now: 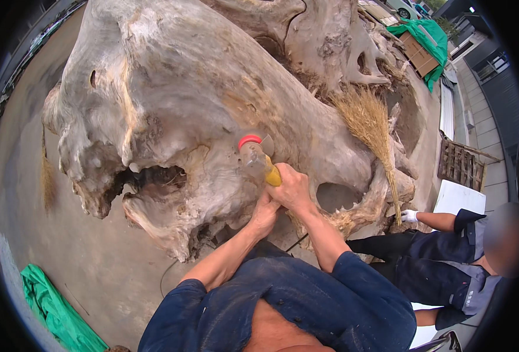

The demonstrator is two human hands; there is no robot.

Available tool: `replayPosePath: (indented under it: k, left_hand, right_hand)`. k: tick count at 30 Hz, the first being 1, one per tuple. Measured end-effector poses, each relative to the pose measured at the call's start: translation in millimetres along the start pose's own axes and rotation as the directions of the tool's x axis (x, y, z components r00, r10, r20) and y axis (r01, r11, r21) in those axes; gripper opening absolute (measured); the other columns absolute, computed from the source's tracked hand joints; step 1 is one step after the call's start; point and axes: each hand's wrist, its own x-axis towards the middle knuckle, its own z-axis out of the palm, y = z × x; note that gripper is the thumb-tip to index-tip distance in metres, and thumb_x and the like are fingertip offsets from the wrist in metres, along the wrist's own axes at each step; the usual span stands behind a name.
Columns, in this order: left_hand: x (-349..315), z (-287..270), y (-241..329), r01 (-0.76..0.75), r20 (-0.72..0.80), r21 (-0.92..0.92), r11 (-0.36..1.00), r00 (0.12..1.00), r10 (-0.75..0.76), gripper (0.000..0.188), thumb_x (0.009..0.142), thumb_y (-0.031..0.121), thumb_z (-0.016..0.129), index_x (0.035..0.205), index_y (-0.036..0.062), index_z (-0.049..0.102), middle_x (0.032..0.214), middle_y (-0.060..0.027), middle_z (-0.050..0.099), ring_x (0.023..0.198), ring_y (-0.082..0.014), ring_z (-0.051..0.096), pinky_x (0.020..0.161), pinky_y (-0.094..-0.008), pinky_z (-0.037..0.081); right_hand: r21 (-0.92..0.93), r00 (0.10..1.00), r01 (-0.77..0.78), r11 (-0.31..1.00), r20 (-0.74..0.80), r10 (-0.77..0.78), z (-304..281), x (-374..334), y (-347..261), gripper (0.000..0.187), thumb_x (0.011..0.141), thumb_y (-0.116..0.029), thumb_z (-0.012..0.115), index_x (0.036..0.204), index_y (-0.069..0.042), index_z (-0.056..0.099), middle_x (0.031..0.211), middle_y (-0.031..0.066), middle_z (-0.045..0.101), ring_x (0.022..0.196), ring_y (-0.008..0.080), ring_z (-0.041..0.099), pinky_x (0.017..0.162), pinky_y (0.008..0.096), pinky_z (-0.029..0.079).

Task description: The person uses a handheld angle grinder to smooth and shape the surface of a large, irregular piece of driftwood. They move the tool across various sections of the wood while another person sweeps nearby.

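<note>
An angle grinder (272,173) with a yellow body, a grey metal head and a red disc is in both my hands. Its disc end is at the side of a huge pale, weathered tree root (177,82); whether it touches the wood I cannot tell. My right hand (292,188) is wrapped round the yellow body. Just below and left of it, my left hand (264,215) is closed on the rear end, most of which the fingers hide. A dark hollow (165,176) opens in the wood left of the grinder, and another gap (337,197) lies to its right.
A person (441,258) in dark clothes is close on my right, a white-gloved hand (409,216) at the handle end of a straw broom (368,120) against the wood. A thin cable (164,276) crosses the floor. Green sheeting (57,308) lies lower left; a wooden pallet (460,164) is far right.
</note>
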Motion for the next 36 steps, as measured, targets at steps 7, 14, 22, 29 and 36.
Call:
replayPosePath:
  k: [7,14,22,29,36]
  left_hand:
    - [-6,12,2,0.013,-0.028,0.135,0.991,1.000,-0.009,0.045,0.111,0.026,0.058,0.150,0.0076,0.046,0.139,-0.0051,0.058,0.121,-0.0165,0.060,0.101,-0.0359,0.053]
    - [-2,20,11,-0.015,-0.003,0.201,0.980,1.000,0.016,0.048,0.112,0.021,0.055,0.155,0.0053,0.041,0.146,-0.0081,0.053,0.129,-0.0189,0.056,0.110,-0.0366,0.049]
    - [-16,18,-1,0.014,-0.062,0.234,0.972,0.998,0.001,0.048,0.112,0.017,0.053,0.156,0.0044,0.040,0.149,-0.0101,0.052,0.134,-0.0191,0.052,0.113,-0.0351,0.045]
    - [-18,13,-5,0.050,-0.069,0.245,0.968,0.997,-0.034,0.047,0.110,0.018,0.056,0.153,0.0045,0.042,0.147,-0.0088,0.054,0.132,-0.0190,0.055,0.111,-0.0350,0.046]
    - [-29,4,-24,0.182,-0.090,0.027,0.983,0.980,-0.179,0.045,0.106,0.014,0.063,0.148,0.0077,0.048,0.139,-0.0065,0.059,0.124,-0.0204,0.062,0.104,-0.0403,0.054]
  right_hand:
    - [0.098,0.997,-0.077,0.992,-0.018,0.079,-7,-15,8,0.029,0.075,-0.016,0.079,0.098,-0.006,0.065,0.087,0.0169,0.070,0.078,0.0410,0.071,0.066,0.0479,0.056]
    - [0.172,0.989,-0.149,0.974,0.008,0.150,-6,-13,18,0.028,0.075,-0.017,0.078,0.098,-0.005,0.066,0.084,0.0180,0.071,0.079,0.0416,0.072,0.067,0.0484,0.057]
    - [0.252,0.964,-0.265,0.931,0.075,0.254,-5,-30,15,0.031,0.078,-0.019,0.078,0.102,-0.004,0.067,0.083,0.0214,0.072,0.082,0.0439,0.072,0.070,0.0496,0.058]
    - [0.221,0.964,-0.265,0.939,0.075,0.254,-2,-37,18,0.030,0.077,-0.020,0.078,0.100,-0.004,0.065,0.084,0.0206,0.072,0.082,0.0444,0.071,0.070,0.0500,0.057]
    - [0.084,0.990,-0.136,0.987,0.038,0.133,9,-59,24,0.028,0.078,-0.019,0.077,0.098,-0.007,0.063,0.087,0.0156,0.070,0.078,0.0416,0.071,0.065,0.0499,0.057]
